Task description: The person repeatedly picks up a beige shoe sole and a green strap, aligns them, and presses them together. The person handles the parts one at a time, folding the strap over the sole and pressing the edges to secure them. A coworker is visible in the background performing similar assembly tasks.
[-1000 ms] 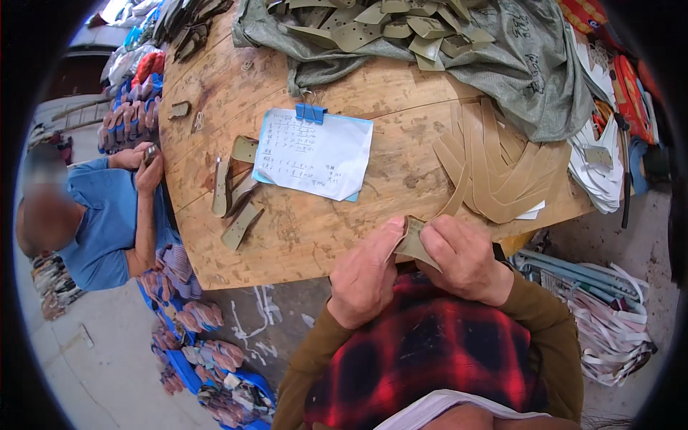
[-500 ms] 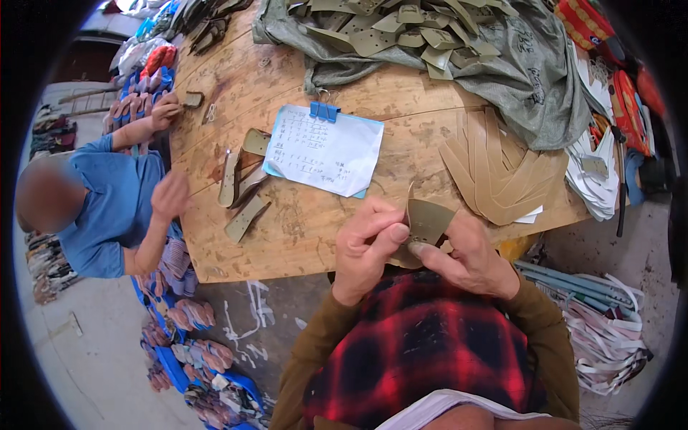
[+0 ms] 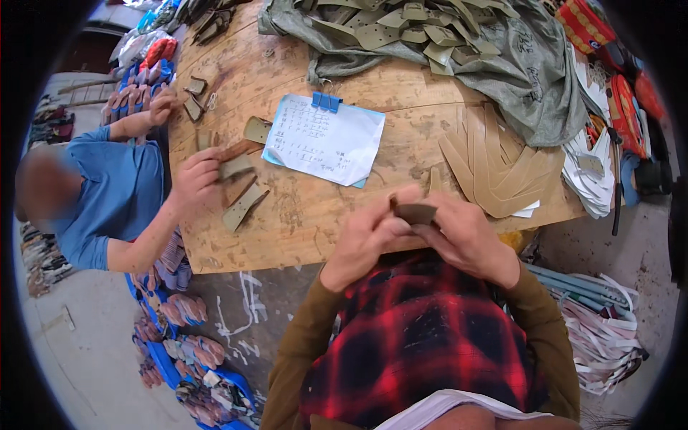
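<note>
Left hand [image 3: 369, 233] and right hand [image 3: 466, 236] both pinch one small olive-brown leather strap piece [image 3: 416, 213] at the near table edge. A fan of tan cut strips [image 3: 494, 168] lies far right, seemingly finished; many olive pieces on the grey-green cloth [image 3: 530, 86] remain.

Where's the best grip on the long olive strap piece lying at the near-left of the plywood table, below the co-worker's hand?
Probably pinch the olive strap piece across its narrow width near the lower-left end, coming from above. It lies flat and diagonal on the plywood table, and that end is bare, while the upper end sits close to the co-worker's hand and other pieces.
</note>
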### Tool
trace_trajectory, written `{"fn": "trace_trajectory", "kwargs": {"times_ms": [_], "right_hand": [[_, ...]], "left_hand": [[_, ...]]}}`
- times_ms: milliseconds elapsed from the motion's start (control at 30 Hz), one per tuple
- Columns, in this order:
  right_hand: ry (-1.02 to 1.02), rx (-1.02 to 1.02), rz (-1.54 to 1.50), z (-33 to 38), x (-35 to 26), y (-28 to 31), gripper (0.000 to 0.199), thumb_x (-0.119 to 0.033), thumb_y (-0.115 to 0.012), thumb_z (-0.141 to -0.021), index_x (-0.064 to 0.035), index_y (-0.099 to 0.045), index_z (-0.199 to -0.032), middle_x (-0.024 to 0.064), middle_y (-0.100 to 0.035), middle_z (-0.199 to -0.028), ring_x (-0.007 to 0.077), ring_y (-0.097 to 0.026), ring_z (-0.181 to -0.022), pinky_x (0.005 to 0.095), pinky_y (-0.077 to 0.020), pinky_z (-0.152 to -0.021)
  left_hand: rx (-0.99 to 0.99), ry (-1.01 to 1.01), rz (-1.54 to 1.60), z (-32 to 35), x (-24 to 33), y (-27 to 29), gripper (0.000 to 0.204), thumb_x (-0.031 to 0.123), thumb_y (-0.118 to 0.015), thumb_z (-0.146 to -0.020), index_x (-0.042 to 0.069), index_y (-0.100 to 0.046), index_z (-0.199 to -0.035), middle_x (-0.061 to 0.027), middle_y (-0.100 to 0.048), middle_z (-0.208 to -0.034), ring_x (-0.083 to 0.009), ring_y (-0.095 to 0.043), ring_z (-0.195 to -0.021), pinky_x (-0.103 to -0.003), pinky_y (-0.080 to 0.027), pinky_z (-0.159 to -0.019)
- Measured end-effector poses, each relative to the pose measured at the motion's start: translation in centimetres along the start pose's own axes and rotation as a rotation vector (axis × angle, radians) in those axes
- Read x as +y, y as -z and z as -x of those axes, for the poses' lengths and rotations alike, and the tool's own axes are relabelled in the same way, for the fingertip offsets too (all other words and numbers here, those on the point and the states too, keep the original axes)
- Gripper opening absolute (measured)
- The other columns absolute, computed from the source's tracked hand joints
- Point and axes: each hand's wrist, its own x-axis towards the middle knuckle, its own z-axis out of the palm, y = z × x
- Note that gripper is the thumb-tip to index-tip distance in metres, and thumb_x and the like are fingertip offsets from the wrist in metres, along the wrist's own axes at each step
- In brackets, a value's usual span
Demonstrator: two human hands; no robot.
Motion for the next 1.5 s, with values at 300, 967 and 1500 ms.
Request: {"fn": "trace_trajectory", "kwargs": {"times_ms": [300,967,1500], "right_hand": [[0.025,0.164,-0.180,0.0,0.0,1.9,0.059,-0.022,-0.078,-0.077,-0.0007,-0.054,-0.126,0.0127,-0.059,-0.119,0.0248,-0.061,-0.103,0.0353,-0.0496,-0.089],[-0.367,0.343,-0.399,-1.5,-0.8,-2.9,0.016,-0.007,-0.058,-0.097,0.0036,-0.068,-0.104,0.0108,-0.068,-0.081,0.0114,-0.062,-0.072,0.0261,-0.0492,-0.066],[-0.522,0.366,-0.646,-1.2,-3.9,-0.3,0.030,-0.016,-0.048,-0.102,0.0046,-0.064,-0.115,0.0097,-0.070,-0.098,0.0129,-0.064,-0.090,0.0266,-0.0484,-0.086]], "left_hand": [[0.040,-0.605,-0.521,0.2,0.0,0.7,0.041,-0.003,-0.062,-0.089,0.003,-0.058,-0.129,-0.0279,-0.053,-0.135,-0.0355,-0.061,-0.118,-0.039,-0.053,-0.094],[0.213,-0.585,-0.683,0.8,-4.6,0.2,0.025,-0.008,-0.066,-0.080,0.000,-0.053,-0.100,-0.0241,-0.051,-0.132,-0.0362,-0.060,-0.111,-0.040,-0.054,-0.089],[0.235,-0.509,-0.936,0.1,-3.8,0.1,0.028,-0.007,-0.067,-0.077,0.002,-0.051,-0.098,-0.0197,-0.061,-0.124,-0.0341,-0.064,-0.102,-0.040,-0.053,-0.078]]}}
